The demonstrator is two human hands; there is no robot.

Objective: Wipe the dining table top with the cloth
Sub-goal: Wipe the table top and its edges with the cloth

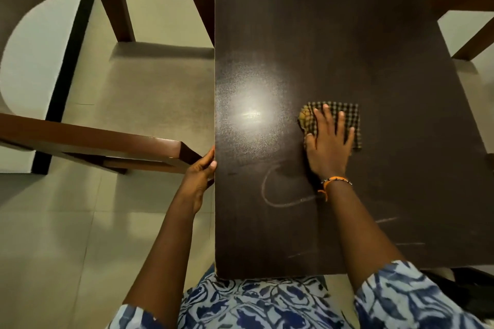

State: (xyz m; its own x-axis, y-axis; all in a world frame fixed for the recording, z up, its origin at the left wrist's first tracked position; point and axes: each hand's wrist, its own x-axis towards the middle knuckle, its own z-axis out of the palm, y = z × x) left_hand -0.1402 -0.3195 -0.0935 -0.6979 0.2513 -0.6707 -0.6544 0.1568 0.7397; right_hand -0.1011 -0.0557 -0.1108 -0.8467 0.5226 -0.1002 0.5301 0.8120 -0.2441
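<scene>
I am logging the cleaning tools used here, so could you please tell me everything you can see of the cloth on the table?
The cloth is a small checked piece of woven-looking fabric in dark brown and yellowish tan, folded into a rough rectangle. It lies flat on the dark table top, slightly right of its middle. The right hand presses on it with fingers spread and straight, covering its near half. A bunched yellowish corner shows at its left edge.
</scene>
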